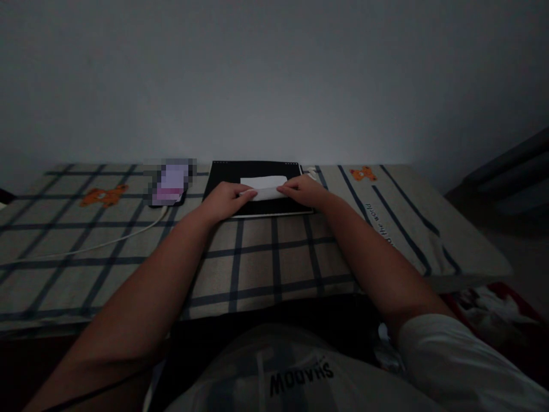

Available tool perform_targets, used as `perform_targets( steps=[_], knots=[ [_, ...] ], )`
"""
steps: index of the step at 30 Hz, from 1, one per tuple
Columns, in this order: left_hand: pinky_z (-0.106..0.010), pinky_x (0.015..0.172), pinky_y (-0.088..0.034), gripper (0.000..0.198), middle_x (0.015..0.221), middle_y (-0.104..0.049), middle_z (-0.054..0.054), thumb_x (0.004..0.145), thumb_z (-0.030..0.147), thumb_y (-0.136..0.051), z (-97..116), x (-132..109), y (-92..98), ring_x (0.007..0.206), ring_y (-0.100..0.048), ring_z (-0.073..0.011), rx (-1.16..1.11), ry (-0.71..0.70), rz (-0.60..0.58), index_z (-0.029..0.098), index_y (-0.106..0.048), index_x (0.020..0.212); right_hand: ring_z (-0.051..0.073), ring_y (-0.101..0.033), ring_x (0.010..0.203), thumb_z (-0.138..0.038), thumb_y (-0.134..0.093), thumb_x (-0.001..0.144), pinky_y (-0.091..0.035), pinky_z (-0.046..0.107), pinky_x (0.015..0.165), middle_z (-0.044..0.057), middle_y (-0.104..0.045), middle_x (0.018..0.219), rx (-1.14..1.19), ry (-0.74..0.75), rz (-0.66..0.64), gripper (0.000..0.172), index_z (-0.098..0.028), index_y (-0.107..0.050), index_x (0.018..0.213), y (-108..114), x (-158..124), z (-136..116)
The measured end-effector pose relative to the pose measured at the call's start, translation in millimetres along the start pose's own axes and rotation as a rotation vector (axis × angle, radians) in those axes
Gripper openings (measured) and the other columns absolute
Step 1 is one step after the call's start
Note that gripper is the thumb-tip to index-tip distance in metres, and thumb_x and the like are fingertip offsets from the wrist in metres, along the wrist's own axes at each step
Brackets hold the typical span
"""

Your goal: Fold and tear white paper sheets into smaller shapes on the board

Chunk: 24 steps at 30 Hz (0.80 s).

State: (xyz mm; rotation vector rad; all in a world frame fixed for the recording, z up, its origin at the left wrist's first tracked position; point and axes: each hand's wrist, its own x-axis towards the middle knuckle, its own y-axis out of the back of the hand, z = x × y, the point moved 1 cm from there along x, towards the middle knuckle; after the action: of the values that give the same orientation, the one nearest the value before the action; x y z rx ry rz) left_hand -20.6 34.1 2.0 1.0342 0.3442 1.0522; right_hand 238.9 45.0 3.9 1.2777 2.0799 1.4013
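A small piece of white paper (264,183) lies over a black flat pad (221,171) with a pale edge, near the wall. The paper's near part looks folded or rolled over. My left hand (227,200) pinches the left end of that near edge between thumb and fingers. At the opposite end, my right hand (302,190) is closed on the paper in the same way. Both hands rest low over the pad, their fingertips pointing toward each other. What lies under the fingers is hidden.
A checked tablecloth (257,252) with orange bear prints covers the table. Left of the pad lies a phone (171,183), its screen blurred, with a white cable (128,234) trailing left. A plain wall (274,80) rises behind. Red fabric (501,312) shows below the table's right end.
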Motion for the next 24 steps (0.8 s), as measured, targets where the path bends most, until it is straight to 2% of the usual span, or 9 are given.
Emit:
perform_targets(
  steps=[4, 6, 11, 13, 16, 18, 21, 22, 24],
  knots=[
    [-0.031, 0.079, -0.052, 0.044, 0.102, -0.079, -0.005, 0.093, 0.052, -0.053, -0.3, -0.3, -1.5, 0.086, -0.069, -0.0213, -0.053, 0.031, 0.12, 0.022, -0.078, 0.115, 0.017, -0.055, 0.07, -0.046, -0.047, 0.098, -0.036, 0.029, 0.066, 0.003, -0.067, 0.075, 0.008, -0.02, 0.04, 0.044, -0.017, -0.072, 0.077, 1.2, 1.3, -0.4],
    [-0.031, 0.08, -0.052, 0.044, 0.108, -0.079, -0.006, 0.091, 0.051, -0.057, -0.2, -0.1, -2.8, 0.084, -0.068, -0.0205, -0.056, 0.057, 0.167, 0.023, -0.076, 0.12, 0.018, -0.058, 0.073, -0.045, -0.05, 0.097, -0.038, 0.029, 0.069, 0.004, -0.071, 0.08, 0.018, -0.013, 0.056, 0.041, -0.016, -0.075, 0.083, 1.0, 2.0, -0.9],
    [-0.034, 0.077, -0.052, 0.054, 0.098, -0.077, -0.007, 0.088, 0.047, -0.065, -2.7, 0.9, -5.9, 0.074, -0.065, -0.0193, 0.017, 0.129, 0.233, 0.02, -0.068, 0.134, 0.019, -0.066, 0.083, -0.038, -0.057, 0.094, -0.045, 0.031, 0.078, 0.005, -0.077, 0.092, 0.032, -0.036, 0.088, 0.031, -0.018, -0.08, 0.095, -1.2, 3.4, -3.3],
    [-0.036, 0.083, -0.052, 0.057, 0.104, -0.075, -0.009, 0.087, 0.045, -0.066, -1.8, 0.7, -4.4, 0.084, -0.066, -0.0221, 0.081, 0.084, 0.289, 0.017, -0.066, 0.137, 0.021, -0.069, 0.09, -0.035, -0.059, 0.093, -0.048, 0.033, 0.083, 0.007, -0.079, 0.098, 0.024, -0.063, 0.093, 0.028, -0.018, -0.081, 0.099, -2.4, 4.1, -4.9],
    [-0.043, 0.099, -0.048, 0.05, 0.127, -0.067, -0.013, 0.089, 0.042, -0.064, 6.3, -1.1, 1.2, 0.112, -0.062, -0.0281, 0.197, -0.098, 0.357, 0.017, -0.068, 0.132, 0.023, -0.07, 0.101, -0.03, -0.061, 0.092, -0.05, 0.035, 0.091, 0.008, -0.079, 0.109, 0.033, -0.105, 0.113, 0.028, -0.019, -0.081, 0.109, -4.0, 5.8, -7.0],
    [-0.046, 0.103, -0.045, 0.04, 0.129, -0.067, -0.012, 0.093, 0.04, -0.058, 15.5, -3.0, 3.5, 0.119, -0.059, -0.0294, 0.256, -0.201, 0.315, 0.022, -0.072, 0.126, 0.024, -0.07, 0.105, -0.027, -0.062, 0.092, -0.05, 0.037, 0.095, 0.008, -0.078, 0.113, 0.041, -0.124, 0.13, 0.029, -0.019, -0.08, 0.113, -5.4, 7.5, -7.2],
    [-0.048, 0.106, -0.043, 0.038, 0.129, -0.068, -0.011, 0.097, 0.04, -0.054, 29.7, -5.5, -0.9, 0.123, -0.059, -0.0309, 0.319, -0.289, 0.122, 0.024, -0.072, 0.126, 0.024, -0.071, 0.106, -0.025, -0.062, 0.092, -0.051, 0.039, 0.098, 0.009, -0.078, 0.113, 0.05, -0.143, 0.149, 0.027, -0.018, -0.08, 0.112, -8.3, 10.1, -5.5],
    [-0.048, 0.107, -0.042, 0.043, 0.134, -0.066, -0.012, 0.095, 0.043, -0.056, 33.2, -6.2, -4.3, 0.127, -0.057, -0.0321, 0.338, -0.304, 0.052, 0.023, -0.068, 0.132, 0.024, -0.071, 0.107, -0.024, -0.062, 0.092, -0.051, 0.039, 0.099, 0.009, -0.078, 0.113, 0.052, -0.147, 0.159, 0.027, -0.018, -0.08, 0.111, -9.2, 10.7, -4.8],
    [-0.049, 0.113, -0.039, 0.066, 0.149, -0.056, -0.016, 0.091, 0.049, -0.064, 37.0, -7.2, -11.8, 0.136, -0.052, -0.0341, 0.361, -0.3, -0.037, 0.018, -0.054, 0.148, 0.025, -0.07, 0.11, -0.022, -0.062, 0.091, -0.05, 0.04, 0.101, 0.009, -0.077, 0.117, 0.045, -0.148, 0.196, 0.028, -0.017, -0.078, 0.114, -10.6, 10.9, -4.4]
  ],
)
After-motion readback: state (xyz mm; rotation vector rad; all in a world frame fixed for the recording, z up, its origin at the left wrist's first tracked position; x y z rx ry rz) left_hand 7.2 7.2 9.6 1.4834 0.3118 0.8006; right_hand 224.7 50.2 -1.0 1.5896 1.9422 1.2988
